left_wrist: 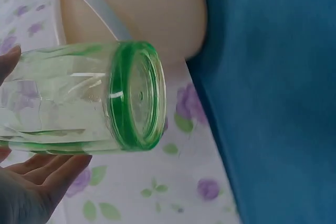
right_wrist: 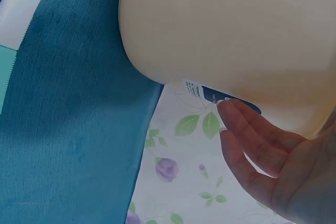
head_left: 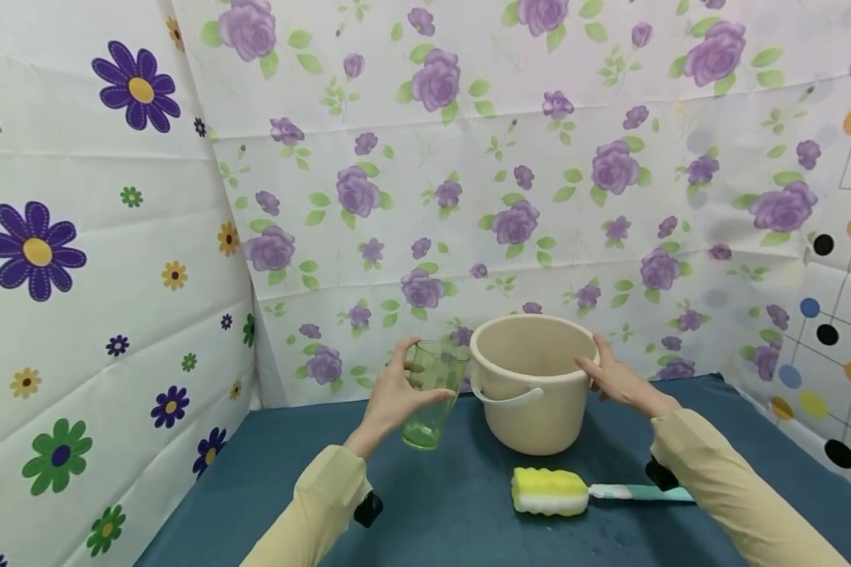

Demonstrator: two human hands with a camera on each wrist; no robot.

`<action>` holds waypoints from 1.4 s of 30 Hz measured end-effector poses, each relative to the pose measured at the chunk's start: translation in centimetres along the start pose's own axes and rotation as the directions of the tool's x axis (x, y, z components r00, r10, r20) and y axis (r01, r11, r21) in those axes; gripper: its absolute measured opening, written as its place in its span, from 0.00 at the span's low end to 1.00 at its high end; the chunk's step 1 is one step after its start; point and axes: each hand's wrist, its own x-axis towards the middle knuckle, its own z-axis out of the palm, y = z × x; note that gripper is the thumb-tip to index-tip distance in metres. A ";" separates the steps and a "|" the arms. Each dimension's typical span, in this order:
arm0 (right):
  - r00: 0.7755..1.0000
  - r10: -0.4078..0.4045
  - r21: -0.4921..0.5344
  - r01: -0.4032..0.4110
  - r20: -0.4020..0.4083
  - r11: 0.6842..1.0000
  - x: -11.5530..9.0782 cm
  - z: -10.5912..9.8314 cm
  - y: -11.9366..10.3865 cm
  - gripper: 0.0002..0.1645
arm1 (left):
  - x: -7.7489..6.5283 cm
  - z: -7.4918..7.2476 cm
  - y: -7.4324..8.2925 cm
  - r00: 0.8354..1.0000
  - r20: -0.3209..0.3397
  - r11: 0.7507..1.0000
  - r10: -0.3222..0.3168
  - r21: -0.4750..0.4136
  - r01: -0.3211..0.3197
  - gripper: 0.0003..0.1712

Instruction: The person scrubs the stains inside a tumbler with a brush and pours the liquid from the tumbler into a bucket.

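My left hand (head_left: 395, 394) grips a clear green drinking glass (head_left: 429, 433), thumb on the near side and fingers round the far side. The glass leans slightly, mouth up, just left of a cream bucket (head_left: 535, 417). Its thick green base (left_wrist: 139, 98) shows in the left wrist view, clear of the cloth. My right hand (head_left: 620, 382) holds the bucket at the right of its rim. Fingers of that hand lie along the outer wall beside a dark label (right_wrist: 215, 95) in the right wrist view; the thumb is hidden there.
In front of the bucket lies a sponge brush, its yellow and white head (head_left: 549, 492) to the left, its white and teal handle (head_left: 638, 492) partly under my right sleeve. A pale bail handle (head_left: 507, 398) hangs on the bucket. Flowered curtains (head_left: 397, 236) border the blue tablecloth (head_left: 312, 465).
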 end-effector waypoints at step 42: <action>1.000 -0.010 0.016 0.010 0.000 1.000 0.1 0.0 0.1 0.49 | -7.2 3.6 -5.5 0.932 0.349 0.785 0.102 -0.604 0.141 0.49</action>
